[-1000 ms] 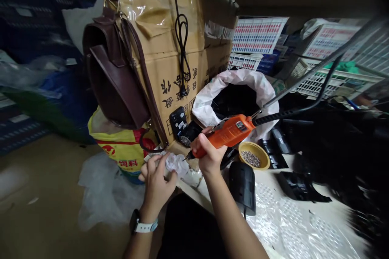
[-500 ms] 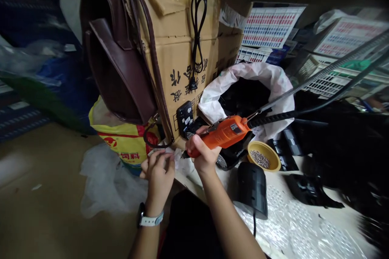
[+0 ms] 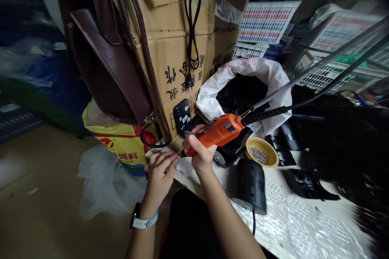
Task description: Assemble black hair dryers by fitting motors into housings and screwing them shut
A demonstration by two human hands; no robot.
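Observation:
An orange electric screwdriver (image 3: pixel 220 131) hangs from a coiled spring and a black cable, and my right hand (image 3: pixel 199 151) is wrapped round its front end. The driver's tip points left and down. My left hand (image 3: pixel 162 166), with a watch on the wrist, has thumb and forefinger pinched together right at that tip. Whatever is between those fingertips is too small to make out. Below and right of the driver stands a black rounded housing (image 3: pixel 251 184) with a cable. A yellow bowl (image 3: pixel 275 160) of small screws sits behind it.
A cardboard box (image 3: pixel 170 56) rises ahead, with a brown leather bag (image 3: pixel 112 68) hanging at its left. Beside the box is a white sack (image 3: pixel 209 93) of black parts. A black phone (image 3: pixel 181 114) leans on the box. Bubble wrap (image 3: pixel 291 218) covers the front right of the table.
My left fingers have closed together and come up against the screwdriver's tip. The view has shifted slightly, so most things sit a little further left.

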